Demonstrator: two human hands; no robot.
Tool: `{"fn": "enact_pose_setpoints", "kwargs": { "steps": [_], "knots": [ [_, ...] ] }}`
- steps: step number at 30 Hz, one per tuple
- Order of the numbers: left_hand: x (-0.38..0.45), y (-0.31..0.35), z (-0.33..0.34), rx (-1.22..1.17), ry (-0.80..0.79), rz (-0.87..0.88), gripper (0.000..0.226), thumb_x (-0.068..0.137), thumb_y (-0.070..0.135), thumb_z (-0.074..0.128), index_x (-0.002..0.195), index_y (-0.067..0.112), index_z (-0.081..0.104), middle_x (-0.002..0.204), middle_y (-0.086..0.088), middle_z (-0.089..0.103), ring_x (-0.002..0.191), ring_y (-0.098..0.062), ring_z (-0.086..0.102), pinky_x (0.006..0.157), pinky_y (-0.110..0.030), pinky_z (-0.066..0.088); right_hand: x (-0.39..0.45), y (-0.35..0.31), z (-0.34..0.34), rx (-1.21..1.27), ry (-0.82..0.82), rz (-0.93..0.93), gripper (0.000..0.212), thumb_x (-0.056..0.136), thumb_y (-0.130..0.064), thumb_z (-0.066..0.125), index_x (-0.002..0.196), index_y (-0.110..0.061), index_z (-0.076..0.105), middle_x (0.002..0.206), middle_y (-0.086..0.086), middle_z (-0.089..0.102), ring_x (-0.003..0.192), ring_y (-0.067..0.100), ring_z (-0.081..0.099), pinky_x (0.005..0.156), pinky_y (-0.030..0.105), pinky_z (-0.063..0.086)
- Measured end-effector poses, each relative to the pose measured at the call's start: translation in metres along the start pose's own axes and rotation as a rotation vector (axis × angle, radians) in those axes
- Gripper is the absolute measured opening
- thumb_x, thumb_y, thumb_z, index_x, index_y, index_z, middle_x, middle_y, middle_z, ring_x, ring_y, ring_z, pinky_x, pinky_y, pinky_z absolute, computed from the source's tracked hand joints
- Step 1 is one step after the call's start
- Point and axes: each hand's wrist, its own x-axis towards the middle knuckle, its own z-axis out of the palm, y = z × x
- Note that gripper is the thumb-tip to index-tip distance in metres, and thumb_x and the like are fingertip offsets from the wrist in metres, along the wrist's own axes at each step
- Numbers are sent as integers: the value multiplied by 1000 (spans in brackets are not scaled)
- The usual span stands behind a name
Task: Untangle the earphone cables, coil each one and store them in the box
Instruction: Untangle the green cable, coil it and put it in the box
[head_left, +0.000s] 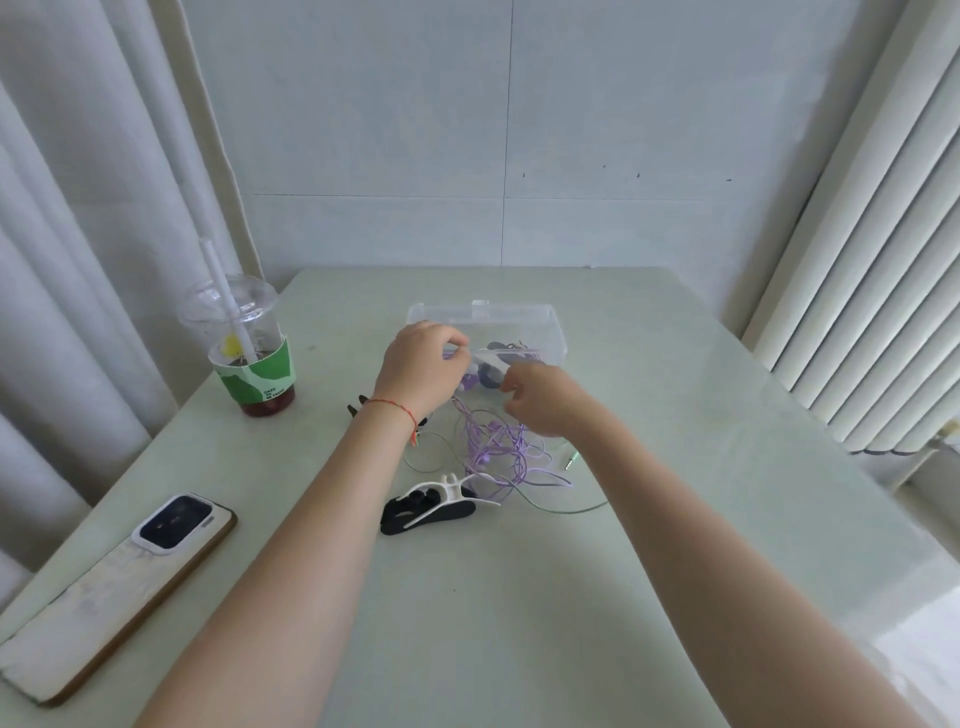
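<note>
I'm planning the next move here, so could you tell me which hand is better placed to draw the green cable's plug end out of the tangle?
Probably the right hand: the green plug lies just below it on the right of the purple cable tangle, while the left hand is farther off, pinching cable by the clear box.
</note>
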Motion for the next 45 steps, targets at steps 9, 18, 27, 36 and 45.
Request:
{"fn": "enact_pose_setpoints", "kwargs": {
  "steps": [9, 18, 27, 36, 45],
  "knots": [
    [-5, 20, -5, -182, 88, 20, 20, 87, 18, 55, 85, 17, 75, 83, 4, 73, 79, -14, 64, 76, -27, 51, 9, -5, 17, -164, 72, 135, 13, 86, -2, 48, 86, -9, 59, 89, 5, 59, 77, 27, 54, 64, 29, 43],
    [-15, 14, 23, 174, -455, 0, 15, 87, 28, 59, 73, 30, 63, 89, -1, 65, 83, -22, 61, 76, -30, 51, 2, 6, 6, -263, 110, 240, 50, 86, -1, 49, 129, -26, 55, 98, 4, 58, 94, 26, 59, 65, 29, 40],
    [-11, 18, 13, -41, -351, 0, 21, 75, 28, 78, 95, 27, 71, 80, 7, 66, 74, -15, 57, 73, -27, 47, -10, 6, -35, 196, -66, -77, 14, 88, -20, 59, 80, -8, 61, 79, 7, 68, 75, 25, 62, 65, 30, 47],
    [-10, 12, 0, 165, -112, -124, 23, 84, 35, 64, 69, 18, 64, 75, 2, 66, 76, -22, 60, 61, -29, 43, -5, 19, -58, 683, 419, 47, 17, 92, -12, 47, 92, -14, 64, 62, -6, 51, 55, 13, 54, 55, 21, 50],
    [-8, 19, -2, -153, -97, -100, 30, 88, 36, 63, 73, 11, 73, 53, 1, 56, 50, -10, 45, 53, -23, 36, -15, 36, -79, 387, 364, 144, 24, 89, -25, 55, 77, -8, 67, 55, 3, 56, 51, 21, 55, 53, 28, 44]
  ]
}}
